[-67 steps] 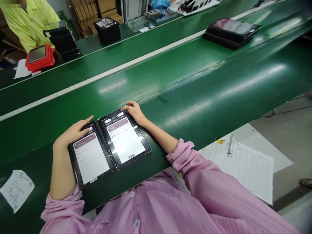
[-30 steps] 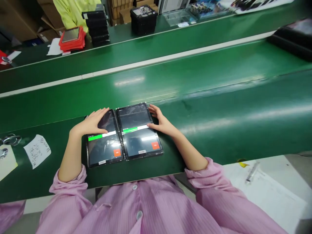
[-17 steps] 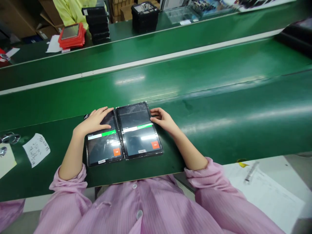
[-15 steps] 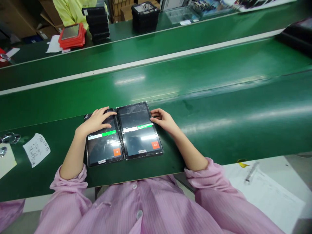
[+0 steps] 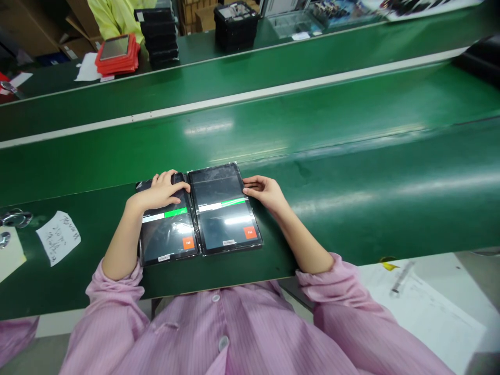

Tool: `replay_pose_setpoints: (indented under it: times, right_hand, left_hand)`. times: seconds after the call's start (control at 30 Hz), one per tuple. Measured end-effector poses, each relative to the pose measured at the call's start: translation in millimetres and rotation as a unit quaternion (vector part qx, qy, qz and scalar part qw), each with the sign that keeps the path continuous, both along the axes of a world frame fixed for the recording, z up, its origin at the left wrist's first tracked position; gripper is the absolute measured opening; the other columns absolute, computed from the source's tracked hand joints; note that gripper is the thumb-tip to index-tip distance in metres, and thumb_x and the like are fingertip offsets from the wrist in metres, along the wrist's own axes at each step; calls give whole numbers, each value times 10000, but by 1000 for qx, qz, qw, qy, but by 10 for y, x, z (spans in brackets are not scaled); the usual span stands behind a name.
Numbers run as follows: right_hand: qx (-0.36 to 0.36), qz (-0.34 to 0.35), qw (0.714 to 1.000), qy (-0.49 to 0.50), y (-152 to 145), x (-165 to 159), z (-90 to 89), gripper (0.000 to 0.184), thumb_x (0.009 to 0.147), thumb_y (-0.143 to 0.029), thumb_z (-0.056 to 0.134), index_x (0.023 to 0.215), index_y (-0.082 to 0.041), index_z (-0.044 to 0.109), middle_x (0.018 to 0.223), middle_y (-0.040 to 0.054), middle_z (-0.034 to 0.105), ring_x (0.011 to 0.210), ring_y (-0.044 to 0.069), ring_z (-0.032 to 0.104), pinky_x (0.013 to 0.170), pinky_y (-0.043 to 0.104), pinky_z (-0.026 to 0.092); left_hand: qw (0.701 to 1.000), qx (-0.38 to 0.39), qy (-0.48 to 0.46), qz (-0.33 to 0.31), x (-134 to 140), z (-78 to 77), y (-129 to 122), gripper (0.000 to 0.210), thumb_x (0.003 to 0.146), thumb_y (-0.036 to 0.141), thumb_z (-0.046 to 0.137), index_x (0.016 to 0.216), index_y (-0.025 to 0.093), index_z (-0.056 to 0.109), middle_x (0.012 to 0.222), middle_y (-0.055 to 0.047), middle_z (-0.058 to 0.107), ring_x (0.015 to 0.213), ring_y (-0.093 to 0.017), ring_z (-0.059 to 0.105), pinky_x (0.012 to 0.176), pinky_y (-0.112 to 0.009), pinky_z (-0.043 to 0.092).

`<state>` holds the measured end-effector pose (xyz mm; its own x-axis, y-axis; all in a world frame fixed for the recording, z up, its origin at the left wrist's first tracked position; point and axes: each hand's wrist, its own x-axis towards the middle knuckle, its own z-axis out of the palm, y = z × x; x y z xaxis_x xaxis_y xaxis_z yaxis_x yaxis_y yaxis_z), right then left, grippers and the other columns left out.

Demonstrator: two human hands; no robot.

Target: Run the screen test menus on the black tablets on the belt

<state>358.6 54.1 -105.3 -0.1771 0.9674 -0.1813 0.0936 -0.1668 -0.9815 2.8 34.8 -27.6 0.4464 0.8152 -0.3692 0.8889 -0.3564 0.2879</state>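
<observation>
Two dark tablets lie flat side by side, screens up, in what looks like clear film. The left tablet (image 5: 167, 234) and the right tablet (image 5: 219, 221) each show a white and green bar and an orange square. Across the upper part of the left one rests my left hand (image 5: 162, 192), fingers spread, with a fingertip at the seam between the two. My right hand (image 5: 267, 192) is at the upper right edge of the right tablet, thumb and fingertips touching or very near it, fingers apart. Its lower fingers are partly hidden.
A handwritten paper slip (image 5: 58, 237) lies at left, near shiny metal objects (image 5: 15, 219). Across the green belt (image 5: 312, 114) stand red trays (image 5: 117, 62), a stack of black trays (image 5: 160, 36) and a black box (image 5: 235, 26). A person in a yellow sleeve (image 5: 113, 18) is behind them.
My left hand has shifted slightly right across the left tablet, its index fingertip now over the seam. The right hand and both tablets stay almost in place.
</observation>
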Motion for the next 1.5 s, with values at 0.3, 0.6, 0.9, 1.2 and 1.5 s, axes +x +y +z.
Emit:
replay_pose_setpoints:
  times: [0.3,0.6,0.9,1.2,1.5]
  right_hand:
    - [21,17,1000,12,24,-16,-19,468,609,-343,852,1029,-198,707,975,75,730,929,232,687,951,437,557]
    - [42,39,998,-10,39,6,-43,485,650,-353,808,1094,-203,683,989,72,697,939,230,667,909,412,561]
    - [44,37,998,-19,27,-15,-6,464,648,-347,788,1072,-203,663,960,64,689,925,226,660,868,398,555]
    - [61,53,996,-27,129,50,9,403,694,-408,759,1027,-208,653,864,29,667,775,173,640,732,331,562]
    - [55,-21,998,-4,160,38,-43,333,718,-418,718,966,-206,650,805,28,673,720,170,650,631,297,549]
  left_hand:
    - [999,22,-20,18,-24,59,11,471,859,342,688,1312,376,567,1450,-104,366,1396,-410,345,1121,-620,314]
    - [1000,9,8,24,26,68,38,477,842,386,695,1303,373,575,1443,-102,356,1379,-417,342,1127,-615,279]
    - [999,-11,3,41,49,80,83,458,795,377,718,1238,384,604,1400,-85,403,1341,-395,384,1104,-606,317]
    - [994,18,-97,46,-260,40,102,765,822,552,675,1497,323,398,1462,-107,503,1314,-355,499,1096,-494,391]
    - [918,135,-279,246,-1188,-350,-119,567,912,656,458,1057,186,741,1140,-112,730,1069,-270,655,942,-338,478]
